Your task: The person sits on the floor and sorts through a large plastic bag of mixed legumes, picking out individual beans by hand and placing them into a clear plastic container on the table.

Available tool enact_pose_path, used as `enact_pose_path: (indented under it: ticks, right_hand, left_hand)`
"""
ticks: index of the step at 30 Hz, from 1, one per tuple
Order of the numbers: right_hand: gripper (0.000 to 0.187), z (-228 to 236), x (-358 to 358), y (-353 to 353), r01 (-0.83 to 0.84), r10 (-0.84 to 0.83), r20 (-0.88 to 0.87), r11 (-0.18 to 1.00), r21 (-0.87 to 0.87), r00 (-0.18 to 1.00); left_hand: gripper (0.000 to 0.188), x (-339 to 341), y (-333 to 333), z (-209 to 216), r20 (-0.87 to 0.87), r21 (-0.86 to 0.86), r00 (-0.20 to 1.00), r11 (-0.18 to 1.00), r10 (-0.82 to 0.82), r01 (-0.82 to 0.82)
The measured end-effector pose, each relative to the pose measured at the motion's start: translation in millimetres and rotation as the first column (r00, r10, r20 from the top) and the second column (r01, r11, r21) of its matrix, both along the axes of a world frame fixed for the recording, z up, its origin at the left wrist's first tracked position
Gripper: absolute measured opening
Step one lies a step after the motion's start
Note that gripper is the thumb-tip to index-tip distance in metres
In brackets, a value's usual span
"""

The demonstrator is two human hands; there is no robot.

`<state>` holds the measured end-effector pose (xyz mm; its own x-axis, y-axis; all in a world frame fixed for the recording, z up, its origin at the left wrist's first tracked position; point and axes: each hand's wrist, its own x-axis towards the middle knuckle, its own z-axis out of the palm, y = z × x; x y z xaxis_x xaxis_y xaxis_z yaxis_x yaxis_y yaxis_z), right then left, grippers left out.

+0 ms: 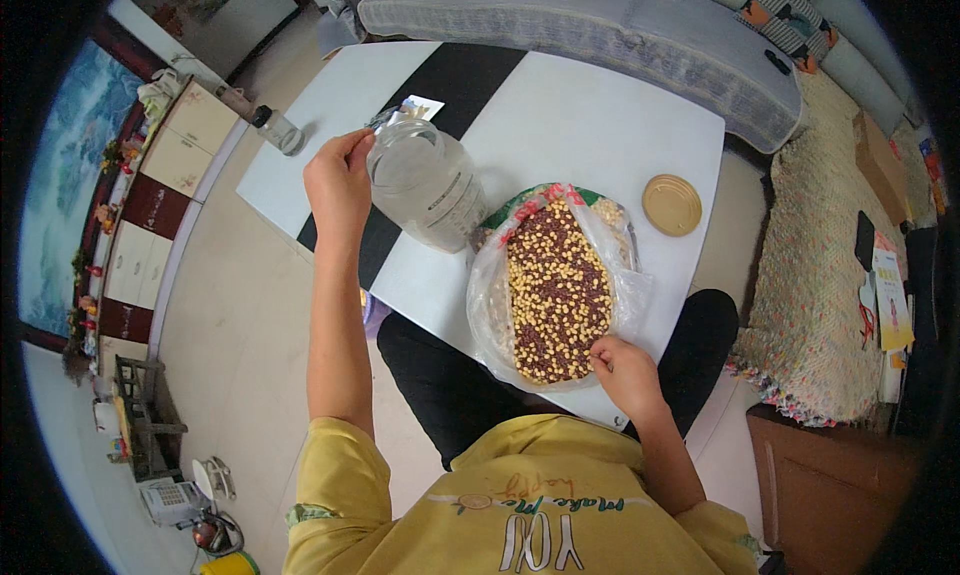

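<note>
A large clear jar [430,190], its mouth uncovered, stands on the table left of the middle. My left hand [338,175] is at the left side of its rim, thumb and fingers pinched together; whether they grip the rim or something small is hidden. To the right of the jar lies an opened plastic bag [490,320] holding a mix of yellow beans and small dark red grains [560,290]. My right hand [630,375] reaches to the mix's near right edge, its fingertips closed in a pinch. What they hold is too small to make out.
A gold round lid [672,205] lies on the white table [610,105] at the right. Behind the large jar is a shiny foil packet [415,108]. A smaller glass jar with a dark lid [277,130] stands at the far left end. A grey sofa [560,20] lines the far side.
</note>
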<state>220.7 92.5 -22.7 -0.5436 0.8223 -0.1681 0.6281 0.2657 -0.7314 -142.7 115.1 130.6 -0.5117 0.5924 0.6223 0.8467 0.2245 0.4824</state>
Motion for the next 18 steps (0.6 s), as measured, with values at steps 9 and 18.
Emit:
enact_pose_path:
  ticks: [9, 18]
  right_hand:
    - [0.016, 8.7, 0.4, 2.9, 0.024, -0.022, 0.051, 0.999, -0.026, 0.998]
    - [0.021, 9.0, -4.9, 3.6, -0.002, 0.006, 0.074, 0.999, -0.051, 0.997]
  left_hand:
    - [0.018, 100.2, -40.0, -98.9, 0.164, -0.307, 0.914, 0.861, -0.371, 0.405]
    - [0.029, 137.0, -58.5, -156.2, 0.363, -0.542, 0.868, 0.681, -0.337, 0.492]
